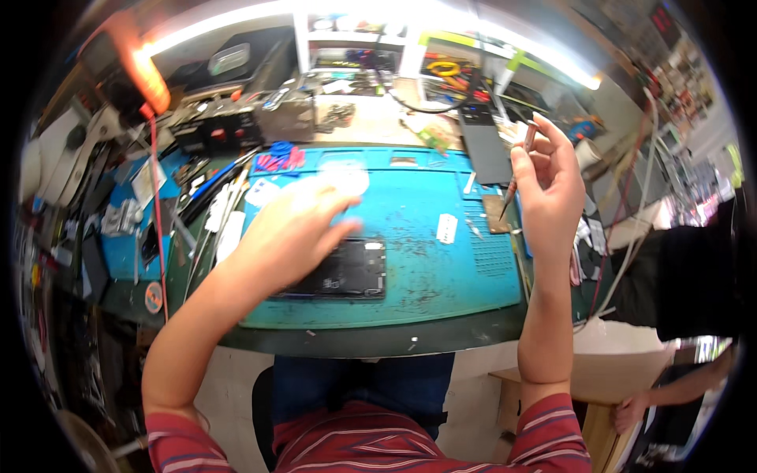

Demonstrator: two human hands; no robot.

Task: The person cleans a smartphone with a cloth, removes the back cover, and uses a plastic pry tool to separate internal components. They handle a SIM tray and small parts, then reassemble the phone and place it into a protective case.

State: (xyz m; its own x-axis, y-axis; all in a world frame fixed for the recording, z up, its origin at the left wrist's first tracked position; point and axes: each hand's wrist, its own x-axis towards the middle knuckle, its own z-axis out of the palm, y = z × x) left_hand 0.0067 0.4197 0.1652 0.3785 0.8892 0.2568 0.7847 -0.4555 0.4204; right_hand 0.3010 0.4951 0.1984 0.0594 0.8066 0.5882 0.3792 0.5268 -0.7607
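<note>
Over the left part of the blue repair mat, my left hand is blurred by motion. A gap shows between its thumb and fingers, and I see nothing held there. Below it lies a dark, flat, opened phone or tablet, its left part hidden by my hand and wrist. A white round thing, bright and blurred, sits just beyond my fingertips. Raised over the mat's right edge, my right hand pinches a thin brown screwdriver. Its tip points down beside a small brown plate.
Red and blue small parts lie at the mat's far left corner. A white card-like piece rests right of the device. A dark slab stands beyond my right hand. Another person's hand shows at lower right.
</note>
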